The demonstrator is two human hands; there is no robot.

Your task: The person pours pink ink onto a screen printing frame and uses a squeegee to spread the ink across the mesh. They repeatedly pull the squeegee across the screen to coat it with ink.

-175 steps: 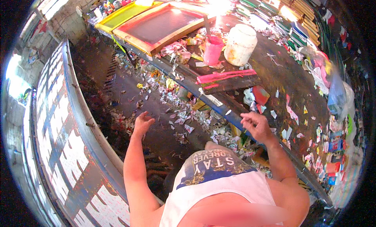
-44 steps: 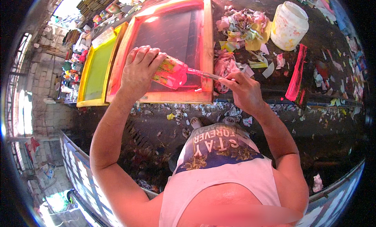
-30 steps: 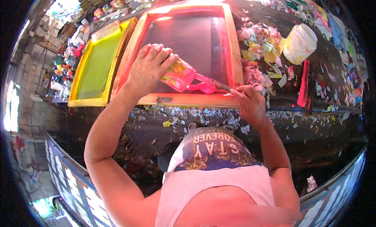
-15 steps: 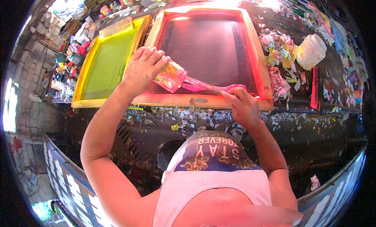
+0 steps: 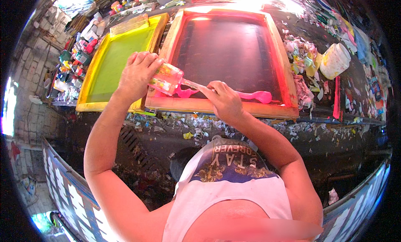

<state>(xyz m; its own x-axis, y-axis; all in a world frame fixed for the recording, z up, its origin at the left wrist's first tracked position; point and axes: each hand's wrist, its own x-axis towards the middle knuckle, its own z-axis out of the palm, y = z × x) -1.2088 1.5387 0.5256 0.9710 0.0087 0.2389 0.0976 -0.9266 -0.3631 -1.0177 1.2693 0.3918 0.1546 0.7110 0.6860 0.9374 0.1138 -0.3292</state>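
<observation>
My left hand (image 5: 138, 73) is wrapped round a clear cup (image 5: 167, 80) smeared with pink ink, tipped on its side with its mouth to the right. Between the fingers of my right hand (image 5: 227, 102) is a thin stirring stick (image 5: 195, 85), its far end at the cup's mouth. Both hands are over the near edge of a wooden screen-printing frame (image 5: 209, 109) with pink-stained sides and a dark mesh. Thick pink ink (image 5: 260, 96) lies in a strip along the near side of that mesh, partly hidden behind my right hand.
A second screen frame (image 5: 95, 106), stained yellow with green mesh, stands at the left, a squeegee-like wooden bar (image 5: 129, 25) across its far end. Right of the pink frame are crumpled rags (image 5: 303, 54), a paint-spattered white tub (image 5: 335, 60) and a red strip (image 5: 336, 98). Bottles (image 5: 79, 58) crowd the far left.
The cup has moved left in my left hand. My right hand has come left with the stick, and the ink strip along the near side now shows a rounded blob at its right end.
</observation>
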